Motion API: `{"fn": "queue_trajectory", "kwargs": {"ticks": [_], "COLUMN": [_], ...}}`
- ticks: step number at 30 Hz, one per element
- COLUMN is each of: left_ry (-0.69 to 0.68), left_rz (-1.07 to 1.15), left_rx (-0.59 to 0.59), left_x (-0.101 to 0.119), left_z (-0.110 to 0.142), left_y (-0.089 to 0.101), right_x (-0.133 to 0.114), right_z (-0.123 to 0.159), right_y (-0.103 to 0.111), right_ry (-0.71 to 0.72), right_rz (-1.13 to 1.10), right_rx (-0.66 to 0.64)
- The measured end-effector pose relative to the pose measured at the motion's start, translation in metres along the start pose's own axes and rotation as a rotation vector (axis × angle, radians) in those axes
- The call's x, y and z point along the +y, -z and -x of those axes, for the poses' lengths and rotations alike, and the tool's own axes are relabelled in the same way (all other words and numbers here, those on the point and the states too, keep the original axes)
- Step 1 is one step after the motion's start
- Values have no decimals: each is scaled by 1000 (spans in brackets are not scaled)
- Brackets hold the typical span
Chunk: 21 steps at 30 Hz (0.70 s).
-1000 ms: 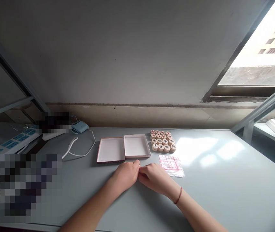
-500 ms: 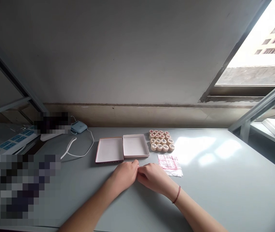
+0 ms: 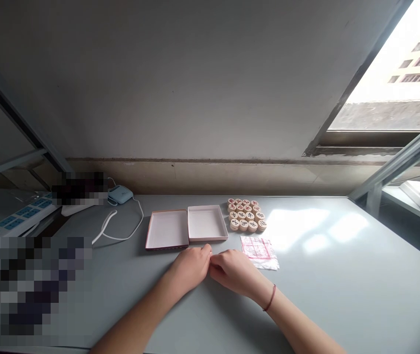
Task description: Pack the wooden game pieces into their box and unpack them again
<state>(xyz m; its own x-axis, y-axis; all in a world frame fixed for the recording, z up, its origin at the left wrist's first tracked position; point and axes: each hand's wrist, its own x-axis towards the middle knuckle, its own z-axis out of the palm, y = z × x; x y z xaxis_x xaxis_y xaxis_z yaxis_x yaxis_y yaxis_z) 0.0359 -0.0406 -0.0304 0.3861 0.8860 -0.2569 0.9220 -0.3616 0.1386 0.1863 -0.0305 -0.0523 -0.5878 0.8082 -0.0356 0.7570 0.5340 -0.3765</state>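
Observation:
My left hand [image 3: 192, 265] and my right hand [image 3: 234, 269] rest on the grey table with fingers curled and fingertips meeting. Whatever the fingers may hold is hidden. Just beyond my left hand lie two shallow open box halves: a dark-edged one [image 3: 167, 230] on the left and a pale one [image 3: 207, 222] touching it on the right. Chinese chess pieces [image 3: 247, 215], round and wooden with red or black characters, stand in neat rows to the right of the boxes. A folded white sheet with red lines [image 3: 259, 251] lies just past my right hand.
A light blue device [image 3: 120, 193] with a white cable [image 3: 139, 216] sits at the back left. Further left is a white power strip [image 3: 21, 216]. A wall [image 3: 180, 98] rises behind the table, and metal frame bars stand at both sides.

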Motion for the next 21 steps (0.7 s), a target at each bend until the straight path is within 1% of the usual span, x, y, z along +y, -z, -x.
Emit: {"fn": "queue_trajectory", "kwargs": {"ticks": [12,14,16,18,19,21], "left_ry": [-8,-11,-35,-106,-149,-219], "left_rz": [30,41,73,134,164,198], "left_rx": [15,22,42,114,171,318], "left_x": [-2,-3,-4,-5,-6,-7], "left_z": [0,1,1,1,1,1], "left_y": [-3,-3,-3,-2,-2,-2], "right_x": [-1,-1,2,11,18,36], "right_z": [-1,-1,1,4,6,11], "right_y": [1,4,12,26,34,49], "right_ry": [-11,10,51,80,77,24], "right_rz": [11,-11,-65,-126,-152,-183], "right_rx": [-32,-48,-69,-68,-58,-22]}}
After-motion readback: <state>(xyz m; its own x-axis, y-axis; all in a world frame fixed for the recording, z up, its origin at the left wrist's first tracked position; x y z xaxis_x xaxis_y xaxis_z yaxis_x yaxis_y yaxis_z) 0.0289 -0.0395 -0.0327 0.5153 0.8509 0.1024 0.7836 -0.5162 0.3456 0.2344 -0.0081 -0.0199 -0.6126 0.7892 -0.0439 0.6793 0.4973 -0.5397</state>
